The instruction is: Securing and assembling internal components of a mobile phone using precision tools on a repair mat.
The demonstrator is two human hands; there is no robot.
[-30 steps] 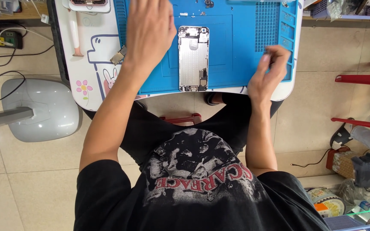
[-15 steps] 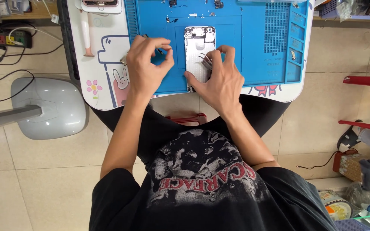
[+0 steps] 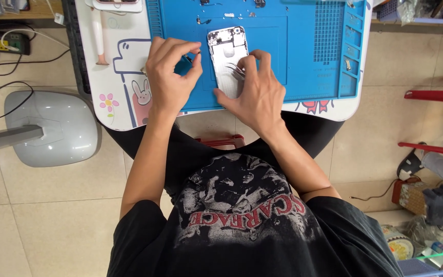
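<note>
An opened silver phone housing (image 3: 225, 50) lies on a blue work mat (image 3: 308, 51) covering a small white table (image 3: 121, 105). My right hand (image 3: 256, 95) rests on the housing's lower end and holds metal tweezers (image 3: 235, 70), whose tips point at the housing's middle. My left hand (image 3: 169, 72) sits just left of the housing, thumb and forefinger pinched on a small dark part (image 3: 188, 57). Tiny loose parts (image 3: 201, 20) lie on the mat above the housing.
A grey rounded base (image 3: 52, 125) stands on the tiled floor at left, with a power strip (image 3: 1, 43) and cables behind it. A white stick-like tool (image 3: 97, 36) lies on the table's left side. Red bars (image 3: 431, 95) and clutter (image 3: 426, 200) are at right.
A second ago my left hand reached far up the mat and my right hand was at its right edge. Both have come in to the phone housing, the right now holding tweezers over it.
</note>
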